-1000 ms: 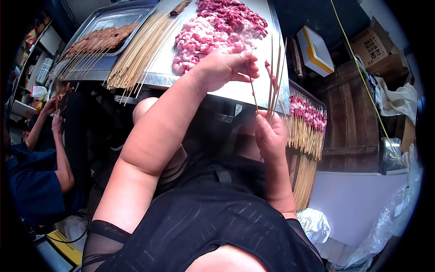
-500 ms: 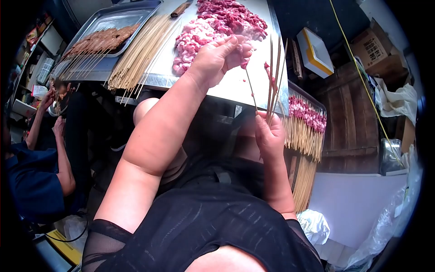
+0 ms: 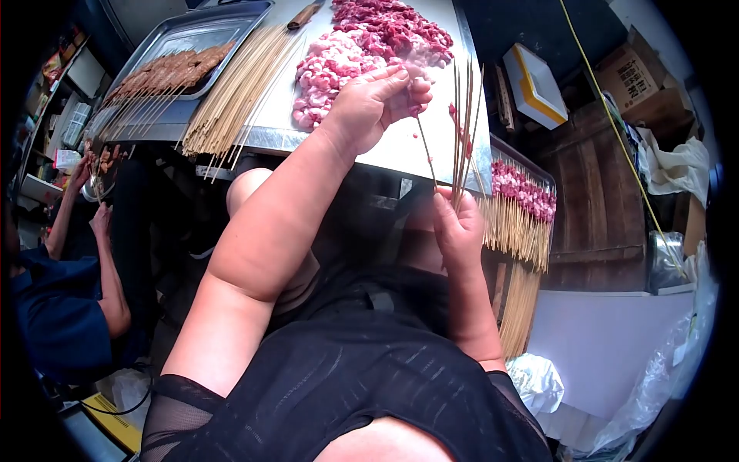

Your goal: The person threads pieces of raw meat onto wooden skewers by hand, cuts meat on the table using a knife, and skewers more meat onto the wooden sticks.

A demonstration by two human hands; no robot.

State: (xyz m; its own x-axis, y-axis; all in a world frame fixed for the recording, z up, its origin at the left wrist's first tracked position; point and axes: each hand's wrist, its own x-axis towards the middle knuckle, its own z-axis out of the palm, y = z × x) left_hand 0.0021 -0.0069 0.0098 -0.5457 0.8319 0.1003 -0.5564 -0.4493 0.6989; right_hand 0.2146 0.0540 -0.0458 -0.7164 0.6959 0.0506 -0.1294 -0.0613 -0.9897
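My left hand (image 3: 369,108) is closed at the front of the white board, its fingers pinching a small piece of meat (image 3: 416,109) at the tip of one skewer. That skewer (image 3: 428,150) slants down to my right hand (image 3: 459,222), which grips it together with several bamboo skewers (image 3: 462,131) standing upright. Red bits of meat (image 3: 465,142) show beside those upright skewers. Behind my left hand lies a heap of pale, fatty meat pieces (image 3: 327,73), with darker red meat pieces (image 3: 396,23) farther back.
Bare skewers (image 3: 239,88) lie left of the white board (image 3: 385,146), near a metal tray (image 3: 146,58) of browned skewered meat (image 3: 173,69). On the right are threaded raw skewers (image 3: 523,192) and a yellow-white box (image 3: 535,88). Another person (image 3: 61,308) handles skewers at the left.
My left fingers have curled a little more around the meat at the skewer tip. My right hand holds its place. The view has shifted slightly.
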